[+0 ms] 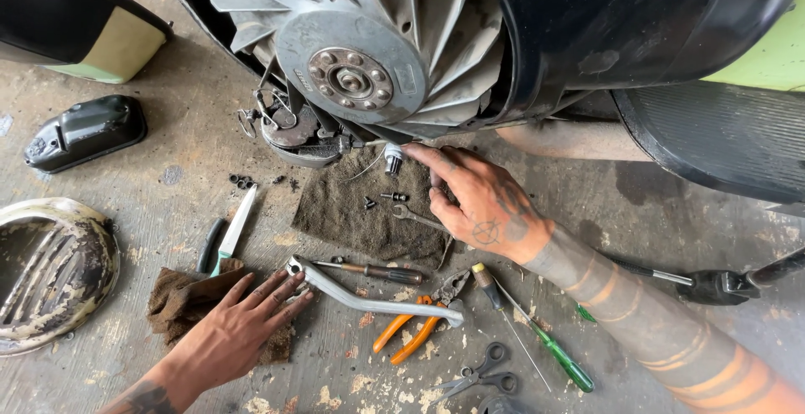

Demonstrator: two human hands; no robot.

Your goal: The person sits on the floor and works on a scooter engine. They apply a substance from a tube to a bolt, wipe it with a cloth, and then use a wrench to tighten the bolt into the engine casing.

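Observation:
My right hand [480, 204] reaches over a dirty brown rag [352, 213] toward the underside of a scooter engine with a finned metal fan [360, 45]. Its fingertips touch a small white and metal part [392, 157] by the engine's lower edge. Small screws [381, 199] and a small wrench [415, 217] lie on the rag by that hand. My left hand [243, 322] rests flat, fingers spread, on a brown cloth [184, 297] on the concrete floor, its fingertips against a bent chrome lever [369, 295].
Around the hands lie a white-and-green-handled tool [233, 231], a screwdriver with a dark handle [381, 272], orange pliers [415, 326], a green screwdriver [558, 355] and scissors [478, 376]. A worn cream cover [50, 271] and a black cover [84, 131] sit left. A black cable [721, 284] lies right.

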